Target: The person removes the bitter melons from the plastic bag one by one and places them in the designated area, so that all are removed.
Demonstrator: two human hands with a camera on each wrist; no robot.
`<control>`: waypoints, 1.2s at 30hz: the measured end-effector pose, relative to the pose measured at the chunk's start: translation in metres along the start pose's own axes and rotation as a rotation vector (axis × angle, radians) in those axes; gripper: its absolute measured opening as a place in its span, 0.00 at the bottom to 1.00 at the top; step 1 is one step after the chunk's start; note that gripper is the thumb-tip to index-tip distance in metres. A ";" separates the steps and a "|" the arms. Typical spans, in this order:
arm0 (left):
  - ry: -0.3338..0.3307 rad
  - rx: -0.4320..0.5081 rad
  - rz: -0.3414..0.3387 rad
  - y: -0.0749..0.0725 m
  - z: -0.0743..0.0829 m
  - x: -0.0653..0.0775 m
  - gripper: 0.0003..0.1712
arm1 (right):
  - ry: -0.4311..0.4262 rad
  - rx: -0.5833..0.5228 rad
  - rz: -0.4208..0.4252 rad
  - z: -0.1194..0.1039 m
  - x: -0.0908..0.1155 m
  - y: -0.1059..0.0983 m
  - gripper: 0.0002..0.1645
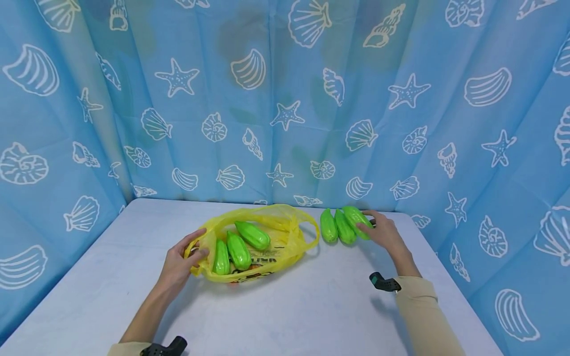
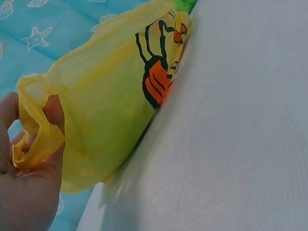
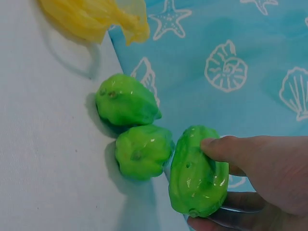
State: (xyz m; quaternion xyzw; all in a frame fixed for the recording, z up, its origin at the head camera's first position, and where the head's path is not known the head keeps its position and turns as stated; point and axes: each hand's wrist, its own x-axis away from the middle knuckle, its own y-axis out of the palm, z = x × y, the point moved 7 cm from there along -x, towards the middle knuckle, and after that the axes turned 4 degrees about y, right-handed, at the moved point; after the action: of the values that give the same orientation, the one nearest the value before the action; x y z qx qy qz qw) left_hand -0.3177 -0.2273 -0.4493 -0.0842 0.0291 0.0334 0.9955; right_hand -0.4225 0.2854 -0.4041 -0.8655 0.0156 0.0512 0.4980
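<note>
A yellow plastic bag (image 1: pixel 285 252) lies on its side on the table, mouth spread, with three glossy green lobed fruits inside, among them one fruit (image 1: pixel 252 235) at the back. My left hand (image 1: pixel 178 257) grips the bag's left edge; in the left wrist view a bunched loop (image 2: pixel 36 130) of the bag sits between thumb and fingers. At the far right, my right hand (image 1: pixel 384 231) holds a green fruit (image 3: pixel 197 178) between thumb and fingers, its exact kind unclear. Two similar fruits, a left one (image 1: pixel 328 226) and a middle one (image 1: pixel 345 227), lie beside it.
A white-covered table (image 1: pixel 285 316) extends under everything. Behind it hangs a blue curtain (image 1: pixel 249 113) with white shells and starfish. The bag's right handle (image 1: pixel 313 232) sticks out toward the fruits on the right. Black devices sit at both wrists, one (image 1: pixel 384 283) on the right.
</note>
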 end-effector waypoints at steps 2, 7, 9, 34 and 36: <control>-0.004 0.001 0.000 0.000 0.000 0.000 0.34 | 0.017 -0.003 -0.001 0.003 -0.001 0.000 0.36; -0.004 -0.003 -0.001 0.000 0.000 0.000 0.34 | 0.058 -0.018 -0.011 0.011 -0.004 0.001 0.37; 0.001 -0.004 -0.002 0.000 0.000 0.000 0.34 | 0.077 -0.021 -0.017 0.014 -0.005 0.002 0.38; 0.003 -0.011 -0.006 0.000 0.000 0.000 0.34 | 0.183 -0.028 -0.038 0.035 -0.014 0.025 0.39; 0.008 -0.009 -0.008 0.000 0.000 0.000 0.33 | 0.188 -0.028 -0.036 0.034 -0.014 0.026 0.39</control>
State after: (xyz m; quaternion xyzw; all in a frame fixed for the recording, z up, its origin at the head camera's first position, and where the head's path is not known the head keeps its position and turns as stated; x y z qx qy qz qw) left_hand -0.3174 -0.2273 -0.4490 -0.0890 0.0328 0.0293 0.9951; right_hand -0.4406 0.3016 -0.4418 -0.8737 0.0461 -0.0390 0.4828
